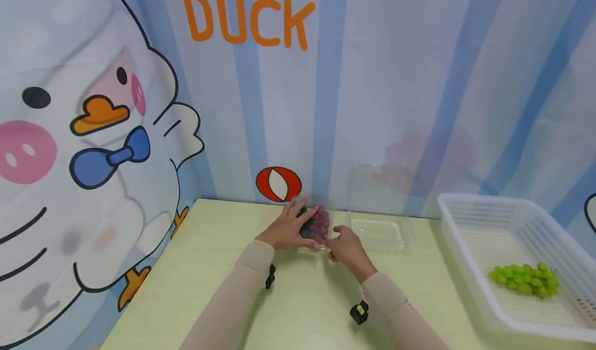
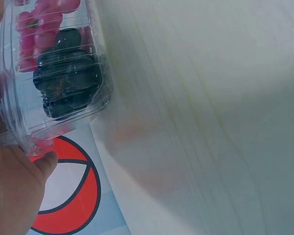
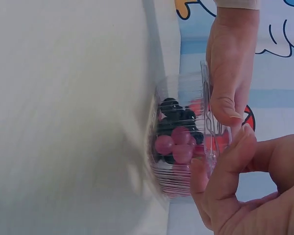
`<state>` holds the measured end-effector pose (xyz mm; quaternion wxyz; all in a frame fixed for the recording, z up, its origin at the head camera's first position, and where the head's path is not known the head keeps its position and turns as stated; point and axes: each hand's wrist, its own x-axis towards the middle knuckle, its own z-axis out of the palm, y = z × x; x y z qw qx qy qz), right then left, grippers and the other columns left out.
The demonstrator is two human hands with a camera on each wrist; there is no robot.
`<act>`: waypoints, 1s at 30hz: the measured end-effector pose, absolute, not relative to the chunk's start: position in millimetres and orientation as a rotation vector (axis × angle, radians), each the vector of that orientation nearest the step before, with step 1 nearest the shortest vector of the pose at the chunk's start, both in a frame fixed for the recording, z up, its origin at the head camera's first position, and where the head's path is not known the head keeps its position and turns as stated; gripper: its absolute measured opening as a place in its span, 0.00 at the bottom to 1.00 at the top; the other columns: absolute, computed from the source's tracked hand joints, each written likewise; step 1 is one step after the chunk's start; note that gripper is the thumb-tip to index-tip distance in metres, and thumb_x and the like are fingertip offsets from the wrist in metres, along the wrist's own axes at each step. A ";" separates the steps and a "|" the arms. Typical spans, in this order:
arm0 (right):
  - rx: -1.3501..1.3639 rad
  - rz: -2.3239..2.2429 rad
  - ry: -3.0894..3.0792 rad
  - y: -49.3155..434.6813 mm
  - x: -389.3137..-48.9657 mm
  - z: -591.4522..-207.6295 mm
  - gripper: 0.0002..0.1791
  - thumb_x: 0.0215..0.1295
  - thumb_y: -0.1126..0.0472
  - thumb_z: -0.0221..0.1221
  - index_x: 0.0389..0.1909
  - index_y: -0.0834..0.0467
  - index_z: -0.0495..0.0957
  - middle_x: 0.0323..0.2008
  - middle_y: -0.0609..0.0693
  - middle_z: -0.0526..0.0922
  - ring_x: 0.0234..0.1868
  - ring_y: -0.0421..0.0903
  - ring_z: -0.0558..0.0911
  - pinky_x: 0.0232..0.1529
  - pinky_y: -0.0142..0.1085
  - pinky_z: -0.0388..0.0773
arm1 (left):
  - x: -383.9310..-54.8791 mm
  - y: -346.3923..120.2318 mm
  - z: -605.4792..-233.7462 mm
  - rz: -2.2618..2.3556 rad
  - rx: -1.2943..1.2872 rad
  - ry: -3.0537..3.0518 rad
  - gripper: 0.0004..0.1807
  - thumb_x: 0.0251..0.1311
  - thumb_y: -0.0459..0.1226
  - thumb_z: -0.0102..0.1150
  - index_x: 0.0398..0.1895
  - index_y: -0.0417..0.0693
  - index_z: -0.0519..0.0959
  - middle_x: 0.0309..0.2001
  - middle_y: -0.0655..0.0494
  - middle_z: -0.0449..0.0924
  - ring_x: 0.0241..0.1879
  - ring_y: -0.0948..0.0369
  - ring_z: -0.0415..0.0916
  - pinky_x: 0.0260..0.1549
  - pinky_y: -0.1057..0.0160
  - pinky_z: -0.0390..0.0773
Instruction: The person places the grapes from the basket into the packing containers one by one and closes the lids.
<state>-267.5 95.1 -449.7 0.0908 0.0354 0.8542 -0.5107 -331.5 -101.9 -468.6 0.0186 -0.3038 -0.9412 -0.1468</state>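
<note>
A clear plastic clamshell box (image 1: 331,221) stands near the back of the table, its lid down over pink-red grapes (image 1: 320,225) and dark grapes (image 2: 71,81). My left hand (image 1: 288,229) rests across the lid with its fingers spread. At the box's right front corner, my right hand (image 1: 346,249) pinches the rim; in the right wrist view its thumb is above the edge and a curled finger (image 3: 200,177) below. Just right of this box sits a second clear clamshell box (image 1: 379,232), its lid raised against the backdrop.
A white slatted plastic basket (image 1: 470,272) stands at the right with a bunch of green grapes (image 1: 526,279) in it. The pale yellow table (image 1: 298,308) meets a printed duck backdrop (image 1: 288,107) at the back and left.
</note>
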 end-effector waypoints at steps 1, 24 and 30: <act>0.125 -1.567 2.507 94.7 -267.3 -451.2 0.34 0.70 0.64 0.56 0.74 0.72 0.59 0.33 0.63 0.85 0.20 0.41 0.79 0.29 0.35 0.82 | -332.0 -101.8 -468.6 -0.454 -0.943 -2.924 0.57 0.53 0.68 0.66 0.82 0.61 0.52 0.82 0.45 0.41 0.79 0.36 0.37 0.68 0.37 0.64; 0.133 -1.878 2.317 95.0 -259.1 -464.4 0.39 0.65 0.68 0.61 0.75 0.68 0.58 0.36 0.62 0.82 0.19 0.40 0.75 0.24 0.32 0.78 | -332.3 -102.7 -473.0 -0.422 -0.929 -2.927 0.58 0.52 0.70 0.64 0.82 0.62 0.52 0.83 0.48 0.41 0.80 0.39 0.34 0.70 0.38 0.62; 0.125 -1.887 2.315 96.5 -260.1 -465.7 0.38 0.66 0.67 0.60 0.75 0.68 0.58 0.34 0.60 0.81 0.19 0.40 0.74 0.24 0.33 0.78 | -334.0 -101.3 -474.0 -0.419 -0.926 -2.928 0.58 0.51 0.71 0.64 0.82 0.63 0.52 0.83 0.49 0.41 0.80 0.39 0.34 0.70 0.38 0.62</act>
